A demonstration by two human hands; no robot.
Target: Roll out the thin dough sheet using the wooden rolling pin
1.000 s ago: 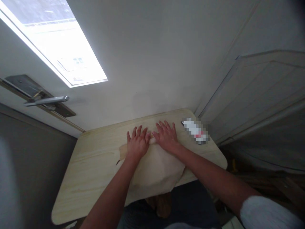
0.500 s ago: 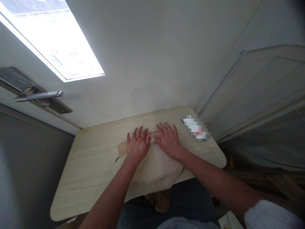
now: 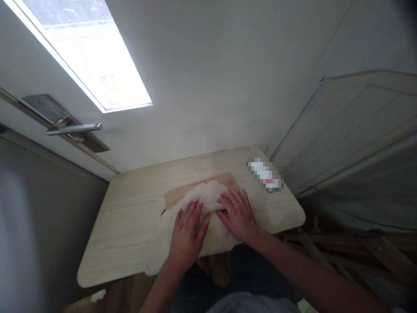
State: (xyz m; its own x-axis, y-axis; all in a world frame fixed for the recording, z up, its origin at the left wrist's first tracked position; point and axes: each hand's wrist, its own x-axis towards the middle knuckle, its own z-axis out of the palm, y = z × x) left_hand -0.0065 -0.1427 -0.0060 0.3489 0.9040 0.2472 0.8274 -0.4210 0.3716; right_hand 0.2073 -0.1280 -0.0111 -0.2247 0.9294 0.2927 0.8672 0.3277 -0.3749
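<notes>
A pale cream cloth [image 3: 208,195] lies bunched on a light wooden table [image 3: 137,217], over a flat brown board [image 3: 182,196] whose far edge shows. My left hand [image 3: 187,232] rests flat on the cloth near the table's front edge, fingers stretched out. My right hand [image 3: 237,213] lies flat beside it on the cloth's right part, fingers apart and pointing left and away from me. The two hands almost touch.
A small blurred-out object [image 3: 265,175] lies at the table's far right corner. A white door with a metal lever handle [image 3: 73,129] and a bright window pane [image 3: 87,56] stands behind the table. Panelled boards [image 3: 358,139] lean at the right.
Both hands have slid back toward me across the cloth. The cloth's far part now lies bunched up, and the brown board's far edge is uncovered.
</notes>
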